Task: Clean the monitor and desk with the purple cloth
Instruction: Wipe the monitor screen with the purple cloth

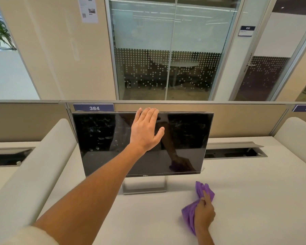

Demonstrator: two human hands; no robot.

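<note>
Bunched in the right hand (204, 212), the purple cloth (193, 212) sits low on the white desk (254, 200), just in front and to the right of the monitor stand (144, 187). The fingers curl round the middle of the cloth, so a tuft sticks out above the hand and a larger fold spills out below and to its left. Whether the cloth is pressed against the desk or held just above it I cannot tell.

The left hand (146, 129) is flat and spread, fingers straight, laid against the upper middle of the Dell monitor (184, 138). Its fingertips reach the top edge, apparently to steady the panel — nothing is held in it.

My reading is that the job is at the start of the monitor step: the screen is dark and carries plain smudges and fingerprints, thickest on its left half, and the cloth is not on the glass. The desk looks unwiped too, though that is hard to judge on a pale surface.

Next, the cloth should be lifted to the screen and drawn across in even passes under light pressure while the left hand braces the top. That hand will have to shift aside — it covers part of the glass and may leave fresh marks. The marked left side needs the most attention.
</note>
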